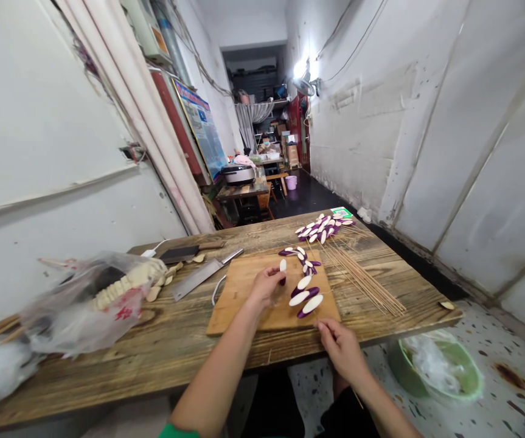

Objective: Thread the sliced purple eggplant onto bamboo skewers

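My left hand (267, 285) pinches an eggplant slice (283, 266), pale inside with purple skin, upright above the wooden cutting board (237, 304). At the board's front right corner, my right hand (340, 345) is closed on a thin bamboo skewer (359, 399), whose lower end shows below the hand. Just beyond those fingers are three large eggplant slices (312, 305); whether the skewer runs through them I cannot tell. Smaller eggplant pieces (306, 266) lie farther up the board's right side.
Loose bamboo skewers (372, 283) lie right of the board, with a pile of skewered eggplant (321, 228) behind. A cleaver (201, 278), a dark-bladed knife (182, 253) and a plastic bag (120, 298) are on the left. A green bin (399, 365) stands below the table's right end.
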A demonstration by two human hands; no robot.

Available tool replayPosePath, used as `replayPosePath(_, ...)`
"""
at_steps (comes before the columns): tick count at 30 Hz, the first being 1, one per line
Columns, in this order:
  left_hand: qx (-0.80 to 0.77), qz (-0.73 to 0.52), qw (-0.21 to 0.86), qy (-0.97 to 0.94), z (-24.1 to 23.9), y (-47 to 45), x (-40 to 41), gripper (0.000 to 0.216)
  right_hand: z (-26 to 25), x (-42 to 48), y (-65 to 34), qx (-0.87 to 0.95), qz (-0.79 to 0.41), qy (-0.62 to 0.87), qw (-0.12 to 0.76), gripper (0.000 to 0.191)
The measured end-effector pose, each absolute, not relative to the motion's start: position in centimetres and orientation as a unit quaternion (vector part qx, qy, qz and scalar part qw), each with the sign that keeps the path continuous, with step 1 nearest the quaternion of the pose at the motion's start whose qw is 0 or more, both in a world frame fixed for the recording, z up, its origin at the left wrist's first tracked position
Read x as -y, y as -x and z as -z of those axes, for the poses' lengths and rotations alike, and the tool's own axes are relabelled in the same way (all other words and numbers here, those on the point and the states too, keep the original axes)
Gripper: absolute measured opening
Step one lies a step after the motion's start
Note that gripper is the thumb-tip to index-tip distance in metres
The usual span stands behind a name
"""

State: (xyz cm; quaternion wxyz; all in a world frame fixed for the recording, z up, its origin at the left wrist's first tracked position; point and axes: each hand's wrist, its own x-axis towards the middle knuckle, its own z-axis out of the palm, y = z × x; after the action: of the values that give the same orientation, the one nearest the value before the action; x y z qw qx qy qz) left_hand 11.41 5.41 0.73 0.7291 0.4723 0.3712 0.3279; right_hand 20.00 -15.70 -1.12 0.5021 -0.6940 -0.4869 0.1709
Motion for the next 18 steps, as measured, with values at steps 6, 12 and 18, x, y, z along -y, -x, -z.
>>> replayPosePath(6,-0.343,-0.275,0.816,-0.376,-1.3,-10.3,-4.5,0.015,0.6,15.5,-18.5,0.509,-0.173,0.692,0.481,0.034)
replayPosePath(12,-0.344,-0.282,0.833,-0.33,-1.2,-9.9,-3.8,0.009,0.7,15.3,-18.3,0.509,-0.173,0.696,0.476,0.034)
replayPosePath(18,-0.322,-0.311,0.845,-0.293,-0.3,-9.9,-3.4,0.005,0.9,15.3,-18.2,0.501,-0.18,0.701,0.474,0.035)
